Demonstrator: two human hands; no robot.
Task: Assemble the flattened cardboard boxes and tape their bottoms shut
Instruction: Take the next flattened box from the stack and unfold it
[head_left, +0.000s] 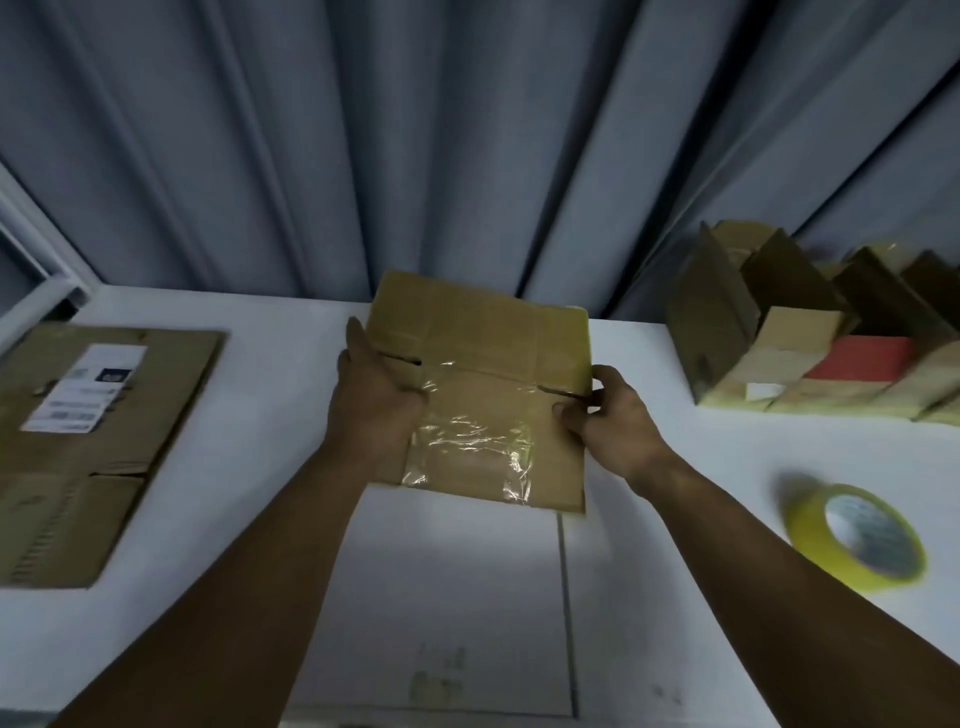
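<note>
A flattened brown cardboard box (483, 364) with old clear tape on its near half is held above the white table (441, 597) at the centre. My left hand (376, 395) grips its left edge, thumb on top by a slit. At the right edge my right hand (605, 410) pinches the box at a flap slit. A roll of yellow tape (857, 535) lies on the table to the right, apart from both hands.
A large flattened box (78, 452) with a white label lies at the left. Several assembled open boxes (810, 332) stand in a row at the back right. A grey curtain (467, 145) hangs behind the table.
</note>
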